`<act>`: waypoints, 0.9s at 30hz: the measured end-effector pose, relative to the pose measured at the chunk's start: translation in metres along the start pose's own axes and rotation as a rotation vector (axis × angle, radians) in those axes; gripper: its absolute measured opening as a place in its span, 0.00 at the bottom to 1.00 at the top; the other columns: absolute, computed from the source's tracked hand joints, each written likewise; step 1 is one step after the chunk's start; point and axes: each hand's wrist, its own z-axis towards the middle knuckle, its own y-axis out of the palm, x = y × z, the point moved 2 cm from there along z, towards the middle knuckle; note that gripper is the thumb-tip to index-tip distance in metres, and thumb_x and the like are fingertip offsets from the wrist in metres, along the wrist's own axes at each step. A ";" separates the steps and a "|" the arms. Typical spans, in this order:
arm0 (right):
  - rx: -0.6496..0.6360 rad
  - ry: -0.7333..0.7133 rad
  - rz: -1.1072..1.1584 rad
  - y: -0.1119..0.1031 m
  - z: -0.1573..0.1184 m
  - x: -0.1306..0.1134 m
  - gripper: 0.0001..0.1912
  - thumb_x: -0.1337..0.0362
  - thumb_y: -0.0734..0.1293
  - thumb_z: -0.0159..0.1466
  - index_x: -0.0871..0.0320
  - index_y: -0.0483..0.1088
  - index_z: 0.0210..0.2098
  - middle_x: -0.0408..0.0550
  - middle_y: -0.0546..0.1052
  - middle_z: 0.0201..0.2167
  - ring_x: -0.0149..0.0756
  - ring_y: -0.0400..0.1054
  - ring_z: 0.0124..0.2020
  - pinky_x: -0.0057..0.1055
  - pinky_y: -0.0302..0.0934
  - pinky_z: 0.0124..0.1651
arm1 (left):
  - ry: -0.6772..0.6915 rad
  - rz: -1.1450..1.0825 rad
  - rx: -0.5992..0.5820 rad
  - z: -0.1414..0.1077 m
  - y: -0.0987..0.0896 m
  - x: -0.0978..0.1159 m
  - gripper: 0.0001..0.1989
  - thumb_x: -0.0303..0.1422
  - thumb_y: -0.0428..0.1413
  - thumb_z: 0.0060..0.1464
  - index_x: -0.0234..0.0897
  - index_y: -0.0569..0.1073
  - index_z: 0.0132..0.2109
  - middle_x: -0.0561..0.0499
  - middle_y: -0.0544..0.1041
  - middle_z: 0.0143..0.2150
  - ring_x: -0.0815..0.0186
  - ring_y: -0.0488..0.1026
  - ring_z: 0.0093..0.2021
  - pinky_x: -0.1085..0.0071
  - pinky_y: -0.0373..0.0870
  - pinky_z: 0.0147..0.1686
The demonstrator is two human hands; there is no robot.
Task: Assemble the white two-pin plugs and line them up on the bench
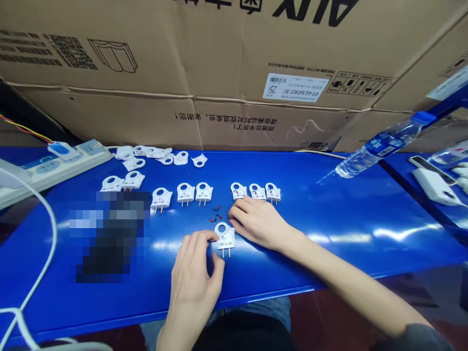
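A white plug housing half [227, 240] with a round ring opening and two brass pins lies on the blue table before me. My left hand [195, 273] is at its left side, index fingertip at the housing's edge and thumb apart below. My right hand [258, 222] rests above and right of the housing, its fingers curled together; whatever is between the fingertips is hidden. Short red-and-black wire pieces [218, 216] lie just left of those fingertips. Behind the right hand stand three similar housings [257, 191] with small wires in them. Further left are more housings [185, 192].
White ring-shaped covers [181, 158] lie in a cluster at the back. A power strip [54, 168] and white cable [54, 229] occupy the left, near a pixelated dark patch. A water bottle [380, 146] leans at right, beside a white device [435, 186]. Large cardboard boxes [226, 63] wall off the back.
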 end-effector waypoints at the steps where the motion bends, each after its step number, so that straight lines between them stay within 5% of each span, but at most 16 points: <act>1: 0.009 0.009 -0.012 0.000 0.000 -0.001 0.09 0.64 0.61 0.74 0.60 0.73 0.42 0.53 0.78 0.39 0.42 0.70 0.41 0.36 0.64 0.38 | -0.004 -0.001 -0.004 0.000 0.001 0.001 0.08 0.32 0.51 0.61 0.44 0.71 0.46 0.48 0.77 0.42 0.57 0.75 0.42 0.60 0.72 0.40; 9: 0.139 0.186 0.297 -0.017 -0.002 -0.003 0.07 0.66 0.62 0.73 0.56 0.73 0.43 0.50 0.79 0.42 0.39 0.73 0.42 0.35 0.68 0.42 | 0.028 -0.035 -0.013 0.001 0.001 0.003 0.05 0.36 0.53 0.63 0.46 0.72 0.44 0.49 0.79 0.44 0.55 0.75 0.45 0.59 0.71 0.45; 16: 0.071 0.234 0.646 -0.013 -0.004 -0.013 0.03 0.65 0.67 0.71 0.55 0.74 0.42 0.46 0.78 0.44 0.34 0.73 0.40 0.32 0.69 0.45 | 0.010 -0.074 0.011 0.000 -0.001 0.001 0.07 0.40 0.53 0.66 0.46 0.73 0.46 0.51 0.78 0.43 0.58 0.75 0.43 0.61 0.71 0.43; 27: 0.020 0.243 0.640 -0.006 -0.005 -0.019 0.04 0.66 0.67 0.71 0.56 0.75 0.42 0.47 0.77 0.45 0.36 0.74 0.42 0.34 0.68 0.47 | -0.057 -0.096 0.054 0.000 0.000 -0.001 0.10 0.42 0.56 0.64 0.44 0.72 0.48 0.50 0.78 0.41 0.59 0.76 0.42 0.63 0.72 0.41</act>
